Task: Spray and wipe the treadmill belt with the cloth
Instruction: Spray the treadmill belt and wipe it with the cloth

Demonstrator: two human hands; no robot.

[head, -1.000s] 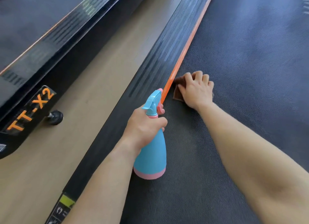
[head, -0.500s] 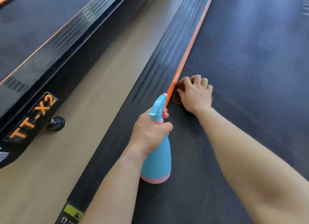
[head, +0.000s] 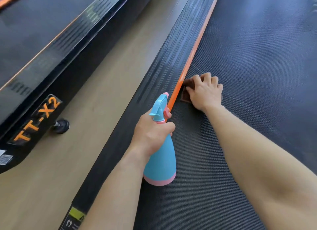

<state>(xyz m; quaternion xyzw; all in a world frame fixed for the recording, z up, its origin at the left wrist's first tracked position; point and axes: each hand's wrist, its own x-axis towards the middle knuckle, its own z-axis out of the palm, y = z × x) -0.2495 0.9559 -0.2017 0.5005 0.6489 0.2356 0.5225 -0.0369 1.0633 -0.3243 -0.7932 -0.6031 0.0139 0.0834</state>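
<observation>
Brown cloth (head: 186, 93) lies bunched on the dark ribbed belt (head: 257, 78), against the orange strip (head: 193, 53) at its left edge, the right hand (head: 205, 92) curled over it, pressing down. The left hand (head: 152, 132) grips the neck of a blue, pink-based spray bottle (head: 161, 162), upright nearer the camera.

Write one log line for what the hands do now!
left hand: holds spray bottle | right hand: grips cloth on belt

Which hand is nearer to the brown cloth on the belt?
The right. The right hand holds the brown cloth down beside the orange strip; the left hand grips the spray bottle nearer the person, apart from the cloth.
</observation>
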